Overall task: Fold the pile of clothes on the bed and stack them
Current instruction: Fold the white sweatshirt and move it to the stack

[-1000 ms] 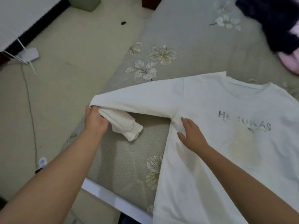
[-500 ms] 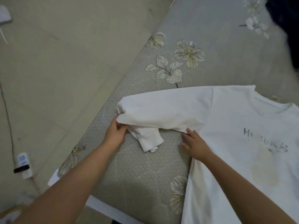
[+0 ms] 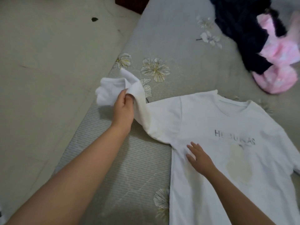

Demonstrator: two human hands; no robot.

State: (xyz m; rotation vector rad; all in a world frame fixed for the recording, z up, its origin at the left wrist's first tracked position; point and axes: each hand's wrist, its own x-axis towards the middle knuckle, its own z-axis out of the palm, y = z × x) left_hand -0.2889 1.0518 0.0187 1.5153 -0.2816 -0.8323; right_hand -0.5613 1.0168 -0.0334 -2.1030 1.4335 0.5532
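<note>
A white long-sleeved shirt (image 3: 219, 159) with grey lettering and a yellowish patch lies face up on the grey flowered bed (image 3: 170, 38). My left hand (image 3: 123, 106) grips its left sleeve (image 3: 128, 88) near the cuff and holds it lifted off the bed, the end bunched and drooping. My right hand (image 3: 199, 158) lies flat with spread fingers on the shirt body just below the armpit seam.
A pile of dark navy clothing (image 3: 240, 26) and pink fluffy clothing (image 3: 279, 62) sits at the bed's far right. The bed's left edge runs diagonally beside a beige floor (image 3: 48, 78). A dark wooden piece (image 3: 131, 4) stands at the top.
My left hand has lifted the sleeve off the bed and swung it up and away, where before it lay folded flat. My right hand slid onto the shirt body.
</note>
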